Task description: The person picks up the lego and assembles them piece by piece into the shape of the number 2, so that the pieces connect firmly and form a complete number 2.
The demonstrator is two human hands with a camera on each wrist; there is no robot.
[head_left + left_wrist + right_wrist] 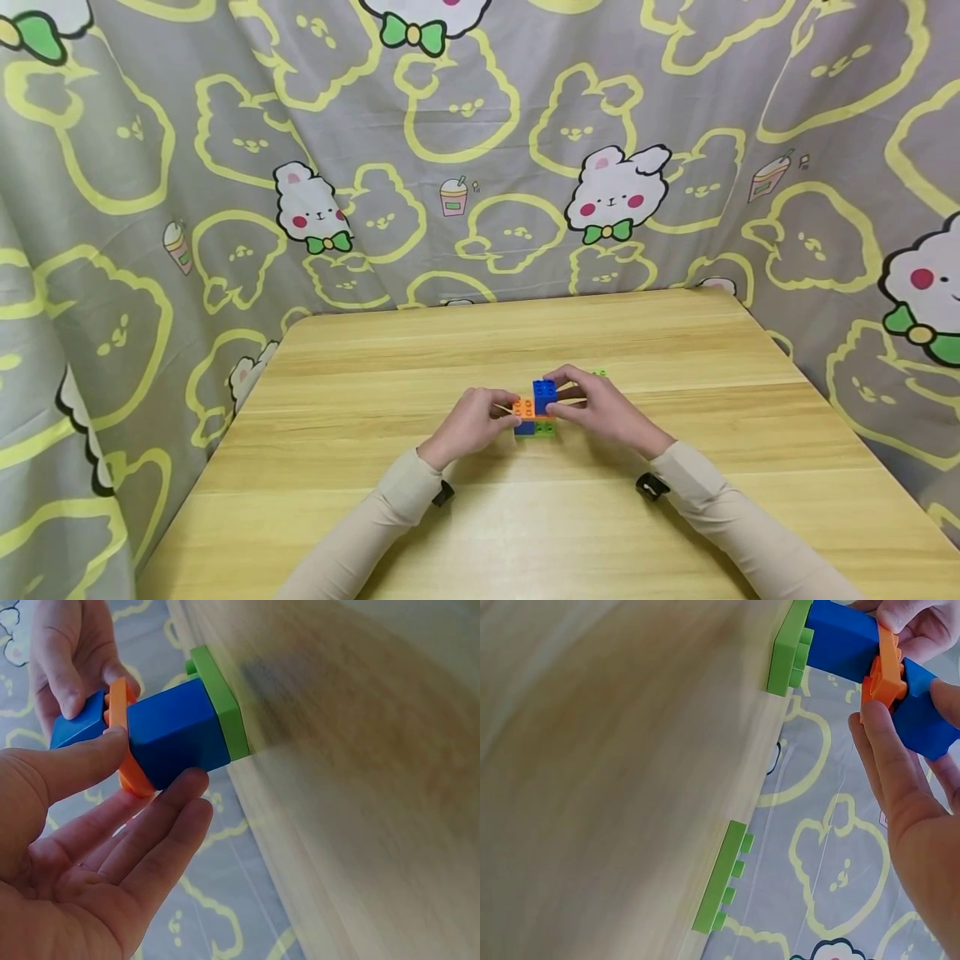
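Note:
A small stack of toy building bricks stands on the table: a green plate at the bottom, a blue brick on one end of it, and an orange plate across the top. My left hand pinches the orange plate, thumb at its edge, with other fingertips against the lower blue brick. Between thumb and fingers, my right hand holds a second blue brick over the orange plate's right half. That brick sits slightly tilted at the orange studs, some of which show beneath it.
Another green plate lies studs up on the table, behind my right hand in the head view. The wooden table reaches back to a grey patterned curtain, which also hangs at both sides.

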